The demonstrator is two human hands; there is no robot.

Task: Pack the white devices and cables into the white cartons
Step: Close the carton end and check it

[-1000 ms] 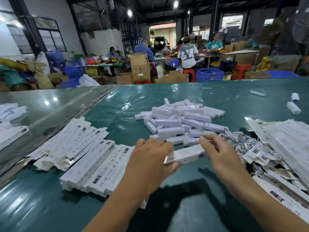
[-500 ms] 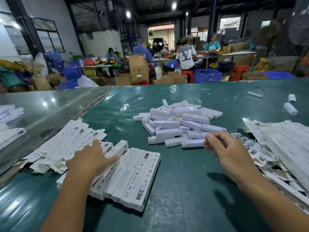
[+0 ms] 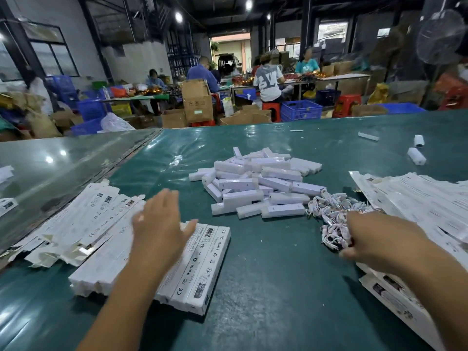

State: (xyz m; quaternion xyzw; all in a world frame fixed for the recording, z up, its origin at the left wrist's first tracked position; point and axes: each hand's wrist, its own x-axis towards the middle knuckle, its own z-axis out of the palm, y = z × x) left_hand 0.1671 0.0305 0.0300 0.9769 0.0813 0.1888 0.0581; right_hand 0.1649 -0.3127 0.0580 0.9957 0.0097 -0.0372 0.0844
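Note:
A pile of white devices (image 3: pixel 255 186) lies in the middle of the green table (image 3: pixel 266 287). To its right is a tangle of white cables (image 3: pixel 331 209). A row of filled white cartons (image 3: pixel 200 269) lies side by side at the near left, with flat unfolded cartons (image 3: pixel 83 219) fanned out behind it. My left hand (image 3: pixel 159 224) hovers over that row with its fingers straight and nothing in it. My right hand (image 3: pixel 379 239) is on the near end of the cable pile. Its fingers curl over the cables and its thumb lies beneath them; the fingertips are hidden.
More flat cartons and printed sheets (image 3: pixel 417 198) are heaped along the right edge. A few stray devices (image 3: pixel 416 156) lie at the far right of the table. A grey table (image 3: pixel 50 160) adjoins on the left. People work at benches beyond.
The carton I held in both hands now lies at the right end of the filled row. My left hand lifted off that row; my right hand moved from the devices to the cables.

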